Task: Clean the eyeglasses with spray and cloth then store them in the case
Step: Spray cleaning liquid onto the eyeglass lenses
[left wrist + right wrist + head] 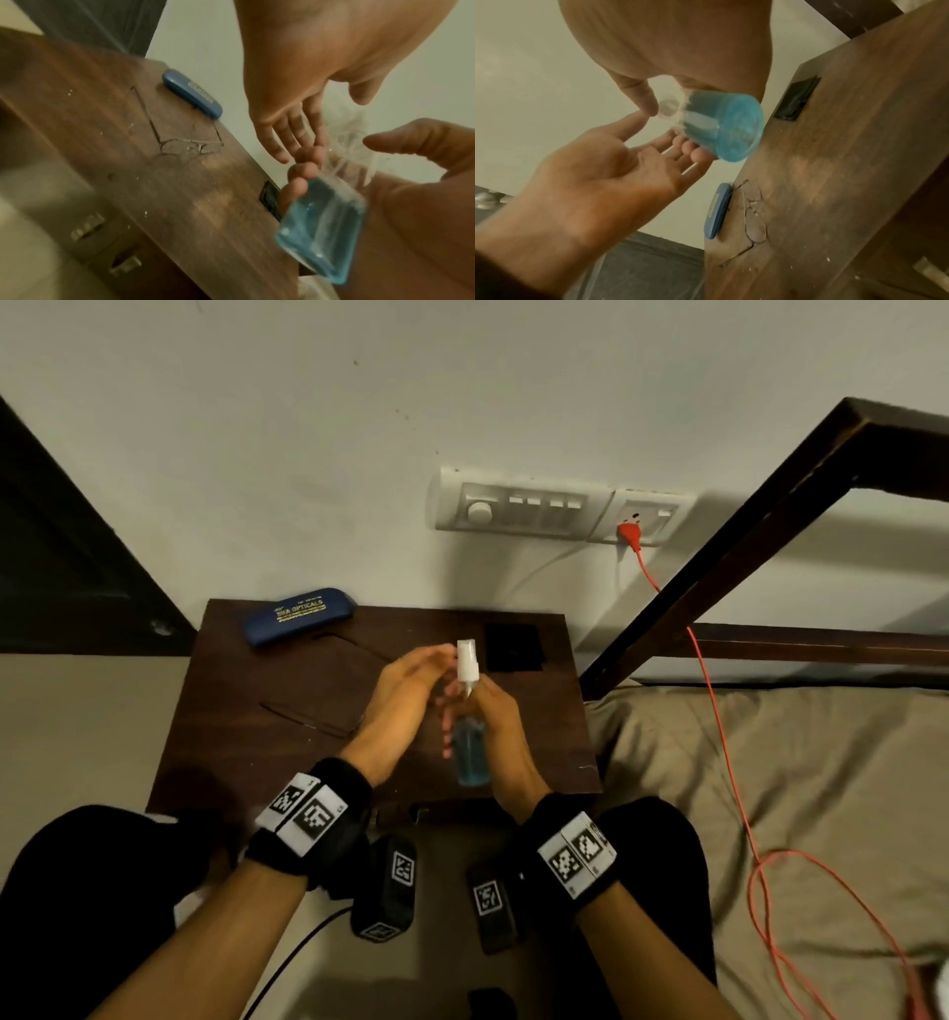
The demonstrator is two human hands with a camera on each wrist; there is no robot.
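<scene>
My right hand (495,716) grips a clear spray bottle (468,752) of blue liquid, tilted, above the middle of the dark wooden table (231,752). Its white nozzle (467,660) points away from me. My left hand (421,672) is beside the nozzle with straight fingers and holds nothing. The left wrist view shows the left hand (287,113) reaching toward the bottle (323,223). The right wrist view shows the bottle (721,123) from below. Thin wire eyeglasses (191,147) lie unfolded on the table, left of my hands. A blue case (300,614) lies shut at the back left. A black cloth (513,647) lies at the back right.
The table stands against a white wall with a switch panel (513,508) and a red plug (629,531); its orange cable (729,762) trails over the bed (796,788) on the right. A dark bed frame (744,546) rises beside the table. Black tagged devices (385,891) sit near my knees.
</scene>
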